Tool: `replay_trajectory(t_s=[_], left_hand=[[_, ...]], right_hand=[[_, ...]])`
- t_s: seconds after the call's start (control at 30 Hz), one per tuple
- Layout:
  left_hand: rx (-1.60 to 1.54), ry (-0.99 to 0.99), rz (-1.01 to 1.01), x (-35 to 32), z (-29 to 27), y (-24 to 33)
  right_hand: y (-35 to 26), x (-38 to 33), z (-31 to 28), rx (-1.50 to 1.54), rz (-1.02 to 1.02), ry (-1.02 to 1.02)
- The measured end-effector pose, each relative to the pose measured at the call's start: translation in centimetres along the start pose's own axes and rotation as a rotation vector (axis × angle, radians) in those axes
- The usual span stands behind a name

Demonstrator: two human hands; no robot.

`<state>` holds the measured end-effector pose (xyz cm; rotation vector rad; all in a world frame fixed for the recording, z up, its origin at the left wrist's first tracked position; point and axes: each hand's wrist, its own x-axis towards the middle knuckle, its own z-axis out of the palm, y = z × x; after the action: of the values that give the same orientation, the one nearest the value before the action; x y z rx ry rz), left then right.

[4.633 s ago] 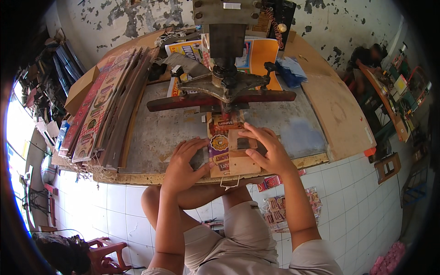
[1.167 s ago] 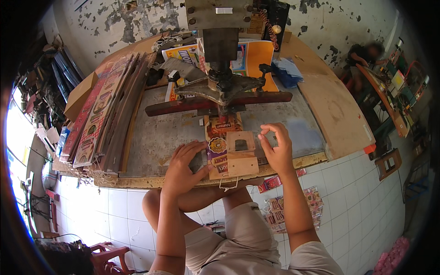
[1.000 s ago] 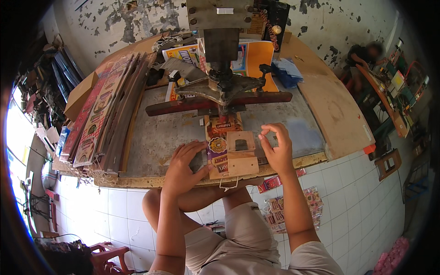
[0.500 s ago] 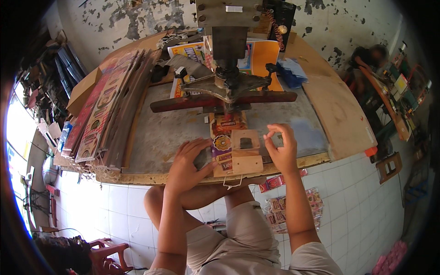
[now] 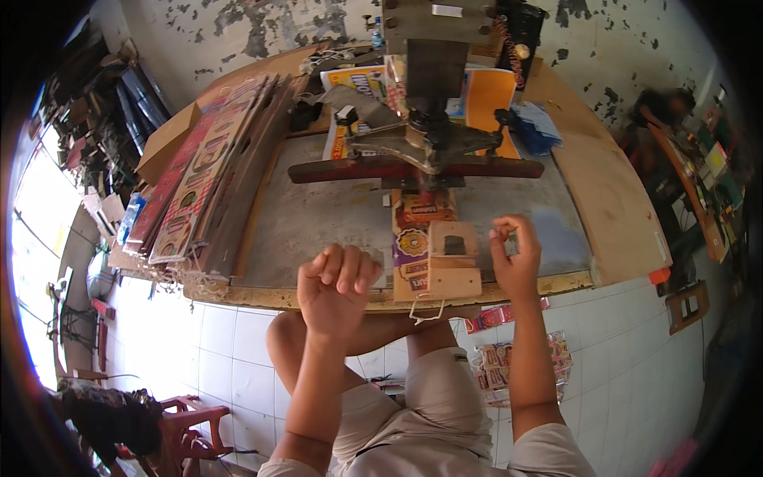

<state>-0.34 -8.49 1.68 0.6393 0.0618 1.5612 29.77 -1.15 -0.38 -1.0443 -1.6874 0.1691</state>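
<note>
A long printed card strip (image 5: 411,242) in purple, yellow and red lies on the grey work board, its far end beneath the press head (image 5: 433,163). On its right side sits a pale wooden jig (image 5: 454,282) with a dark rectangular window, and a white string loop (image 5: 427,312) hangs at the near end. My left hand (image 5: 338,282) is raised left of the strip, apart from it, fingers loosely curled with nothing seen in them. Just right of the jig is my right hand (image 5: 517,253), thumb and forefinger bent with a gap between them, holding nothing visible.
A stack of long printed cardboard panels (image 5: 187,199) leans along the left of the table, strings trailing from it. Brown board (image 5: 616,207) lies at the right. Printed sheets (image 5: 520,362) are on the tiled floor. Another person (image 5: 660,107) sits far right, beside a red stool (image 5: 195,425) far left.
My left hand has lifted off the strip's left edge and curled its fingers. My right hand stays near the jig, its finger ring slightly loosened. The whole view has shifted a little.
</note>
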Motion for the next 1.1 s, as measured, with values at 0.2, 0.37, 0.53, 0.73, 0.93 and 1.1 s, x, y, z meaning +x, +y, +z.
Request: replay_trajectory(t_s=[0.2, 0.37, 0.53, 0.73, 0.93, 1.1], left_hand=[[-0.418, -0.011, -0.169, -2.1, 4.9, -2.3], [-0.404, -0.028, -0.260, -2.8, 6.5, -3.2], [-0.419, -0.065, -0.307, -3.1, 6.7, -3.9], [-0.430, -0.069, -0.309, -3.0, 6.7, -4.4], [-0.395, -0.072, -0.297, -2.8, 7.1, -4.5], [-0.401, -0.078, -0.301, -2.8, 7.0, -4.5]], right_hand=[[0.1, 0.0, 0.2, 0.050, -0.017, 0.051], [0.1, 0.0, -0.1, 0.049, -0.031, 0.043], [0.1, 0.1, 0.1, 0.018, -0.021, 0.039], [0.4, 0.2, -0.1, -0.050, -0.090, 0.021], [0.1, 0.2, -0.1, -0.030, -0.052, 0.028], [0.0, 0.3, 0.0, -0.026, -0.055, 0.032]])
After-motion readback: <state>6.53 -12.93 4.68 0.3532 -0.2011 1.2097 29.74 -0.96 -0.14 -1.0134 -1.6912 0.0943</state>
